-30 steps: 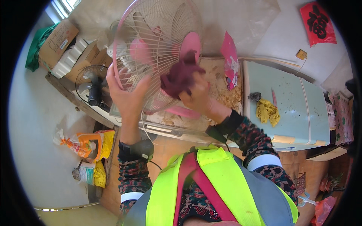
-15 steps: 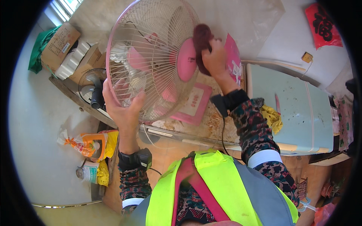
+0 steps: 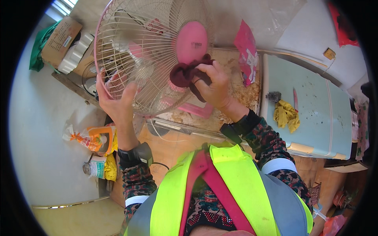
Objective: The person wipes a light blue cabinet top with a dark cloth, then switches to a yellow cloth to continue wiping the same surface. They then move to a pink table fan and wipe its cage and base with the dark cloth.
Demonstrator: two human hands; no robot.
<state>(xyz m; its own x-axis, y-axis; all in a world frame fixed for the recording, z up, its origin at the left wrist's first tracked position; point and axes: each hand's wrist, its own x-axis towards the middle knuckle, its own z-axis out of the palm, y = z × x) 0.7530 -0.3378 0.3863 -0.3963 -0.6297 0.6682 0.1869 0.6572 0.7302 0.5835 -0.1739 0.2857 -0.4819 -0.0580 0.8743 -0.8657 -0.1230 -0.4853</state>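
A pink electric fan (image 3: 191, 41) with a wire grille stands on a stained worktop (image 3: 226, 59), its round pink centre cap facing me. My left hand (image 3: 118, 102) is closed around the lower left rim of the grille, thumb on the near side; some of its fingers show through the wires. In my right hand (image 3: 215, 84) is a bunched dark red cloth (image 3: 183, 74), pressed against the grille just below the cap. Behind the wires the pink blades are partly visible. Part of the fan's pink base (image 3: 199, 111) shows under the grille.
On the right is a pale blue cabinet-like box (image 3: 311, 98) bearing a yellow cloth (image 3: 286, 116), a dark scouring pad (image 3: 273, 96) and a red-handled knife-like object (image 3: 295, 99). A pink packet (image 3: 247, 51) leans at the back. Cardboard boxes (image 3: 61, 39) and bags (image 3: 96, 139) are at left.
The right hand and cloth have slid down and left from the cap's right edge to the wires below it. Left hand and fan appear shifted slightly left in view.
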